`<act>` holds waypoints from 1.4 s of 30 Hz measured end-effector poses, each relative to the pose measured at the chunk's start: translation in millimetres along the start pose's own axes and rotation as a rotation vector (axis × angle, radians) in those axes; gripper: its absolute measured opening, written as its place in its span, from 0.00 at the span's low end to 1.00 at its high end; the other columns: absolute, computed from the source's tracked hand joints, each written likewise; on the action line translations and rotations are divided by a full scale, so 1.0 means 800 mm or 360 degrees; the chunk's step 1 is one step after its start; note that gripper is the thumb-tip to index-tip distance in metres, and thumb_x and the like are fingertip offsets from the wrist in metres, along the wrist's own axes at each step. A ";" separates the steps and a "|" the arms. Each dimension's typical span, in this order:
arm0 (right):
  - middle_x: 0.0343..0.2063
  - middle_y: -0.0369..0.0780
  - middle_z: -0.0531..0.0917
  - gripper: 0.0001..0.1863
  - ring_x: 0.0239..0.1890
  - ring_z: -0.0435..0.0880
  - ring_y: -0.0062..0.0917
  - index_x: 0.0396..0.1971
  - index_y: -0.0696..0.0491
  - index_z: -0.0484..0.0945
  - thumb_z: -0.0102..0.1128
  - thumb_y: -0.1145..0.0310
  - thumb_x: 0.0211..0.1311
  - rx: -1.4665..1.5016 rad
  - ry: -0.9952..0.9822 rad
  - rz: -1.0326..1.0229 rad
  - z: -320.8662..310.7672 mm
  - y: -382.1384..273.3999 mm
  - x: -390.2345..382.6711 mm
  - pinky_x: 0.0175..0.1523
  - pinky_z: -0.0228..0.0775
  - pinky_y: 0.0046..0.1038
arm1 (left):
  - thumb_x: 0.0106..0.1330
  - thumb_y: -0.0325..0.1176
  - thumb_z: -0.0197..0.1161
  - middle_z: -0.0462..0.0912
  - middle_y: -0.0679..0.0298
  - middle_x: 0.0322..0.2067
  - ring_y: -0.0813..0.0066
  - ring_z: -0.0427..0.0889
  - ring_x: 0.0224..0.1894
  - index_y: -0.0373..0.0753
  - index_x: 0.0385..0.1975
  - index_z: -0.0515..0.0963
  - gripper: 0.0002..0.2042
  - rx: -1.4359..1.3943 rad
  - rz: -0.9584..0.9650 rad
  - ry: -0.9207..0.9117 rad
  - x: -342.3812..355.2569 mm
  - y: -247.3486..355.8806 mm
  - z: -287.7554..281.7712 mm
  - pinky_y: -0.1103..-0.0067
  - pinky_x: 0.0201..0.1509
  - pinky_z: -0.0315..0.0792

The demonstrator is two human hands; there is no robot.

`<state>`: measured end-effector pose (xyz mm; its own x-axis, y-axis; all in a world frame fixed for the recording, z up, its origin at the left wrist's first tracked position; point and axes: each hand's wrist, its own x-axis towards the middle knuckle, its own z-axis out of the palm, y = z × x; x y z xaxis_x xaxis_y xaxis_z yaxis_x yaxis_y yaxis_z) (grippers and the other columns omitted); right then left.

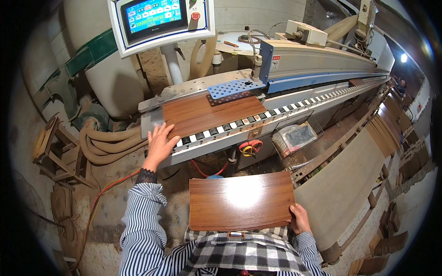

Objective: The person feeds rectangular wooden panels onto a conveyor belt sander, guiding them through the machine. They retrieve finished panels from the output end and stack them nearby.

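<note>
A brown wood-grain board [207, 112] lies flat on the infeed of a long edge-banding machine [317, 69], its far part beneath a perforated blue guard [235, 87]. My left hand [159, 142], fingers spread, rests on that board's near left corner beside the roller track [221, 129]. A second brown board [241, 200] is held level in front of my checked apron. My right hand [300, 218] grips its right edge, thumb on top and the other fingers mostly hidden.
A control panel [154, 20] with a lit screen and red button stands at the upper left. Corrugated hoses [110, 142] and a wooden stool [62, 149] are at left. A wire basket [297, 138] hangs on the machine's side. A long conveyor belt [340, 193] runs along the right.
</note>
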<state>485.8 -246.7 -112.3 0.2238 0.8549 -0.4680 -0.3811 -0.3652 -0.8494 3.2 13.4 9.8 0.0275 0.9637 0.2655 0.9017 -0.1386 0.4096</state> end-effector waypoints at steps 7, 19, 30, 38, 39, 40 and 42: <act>0.39 0.36 0.82 0.18 0.36 0.82 0.21 0.53 0.55 0.73 0.57 0.65 0.66 0.0089 -0.0094 -0.0175 -0.010 0.016 0.004 0.33 0.78 0.23 | 0.64 0.54 0.57 0.63 0.47 0.66 0.49 0.49 0.73 0.46 0.61 0.71 0.28 0.0035 0.0087 0.0037 0.034 0.064 0.053 0.51 0.73 0.32; 0.43 0.42 0.82 0.29 0.33 0.85 0.28 0.62 0.60 0.63 0.57 0.60 0.66 0.0404 -0.0369 -0.0336 -0.007 -0.012 -0.013 0.33 0.81 0.28 | 0.66 0.45 0.60 0.72 0.52 0.60 0.57 0.64 0.67 0.38 0.63 0.68 0.28 -0.0842 0.0261 0.0141 0.033 0.071 0.055 0.68 0.71 0.53; 0.51 0.40 0.79 0.27 0.42 0.84 0.27 0.66 0.53 0.60 0.51 0.62 0.71 0.0488 -0.0542 -0.0512 0.121 -0.118 0.053 0.39 0.82 0.28 | 0.58 0.49 0.67 0.56 0.54 0.70 0.52 0.50 0.73 0.46 0.64 0.67 0.33 -0.0322 0.0557 -0.0054 -0.127 0.055 -0.040 0.58 0.74 0.45; 0.51 0.49 0.78 0.23 0.51 0.81 0.37 0.57 0.55 0.68 0.51 0.54 0.71 0.0787 -0.0945 -0.0032 0.221 -0.138 0.138 0.57 0.75 0.36 | 0.63 0.48 0.62 0.62 0.54 0.67 0.54 0.55 0.71 0.47 0.64 0.69 0.29 0.0172 0.0285 0.0207 -0.113 -0.010 -0.026 0.54 0.74 0.37; 0.53 0.50 0.77 0.24 0.53 0.79 0.37 0.58 0.55 0.67 0.51 0.55 0.71 0.0808 -0.0897 -0.0072 0.228 -0.139 0.134 0.58 0.73 0.36 | 0.64 0.48 0.61 0.61 0.54 0.68 0.55 0.54 0.72 0.47 0.64 0.68 0.29 0.0210 0.0215 0.0198 -0.111 -0.014 -0.026 0.55 0.74 0.36; 0.54 0.50 0.76 0.24 0.55 0.78 0.38 0.59 0.55 0.66 0.51 0.56 0.71 0.0830 -0.0847 -0.0112 0.233 -0.143 0.126 0.59 0.72 0.36 | 0.65 0.48 0.60 0.60 0.54 0.68 0.56 0.53 0.72 0.48 0.65 0.67 0.29 0.0250 0.0147 0.0187 -0.106 -0.015 -0.027 0.56 0.74 0.36; 0.59 0.52 0.72 0.27 0.59 0.74 0.39 0.64 0.56 0.62 0.51 0.59 0.71 0.0692 -0.0814 -0.0287 0.225 -0.144 0.113 0.62 0.69 0.35 | 0.65 0.50 0.59 0.59 0.55 0.69 0.57 0.53 0.72 0.47 0.65 0.68 0.29 0.0223 0.0014 0.0190 -0.095 -0.015 -0.027 0.56 0.74 0.33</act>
<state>388.4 -61.2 -12.9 -0.0926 0.9936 -0.0641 -0.7266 -0.1115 -0.6780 -19.4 -63.3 3.7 -0.0081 0.9276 0.3735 0.9531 -0.1058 0.2835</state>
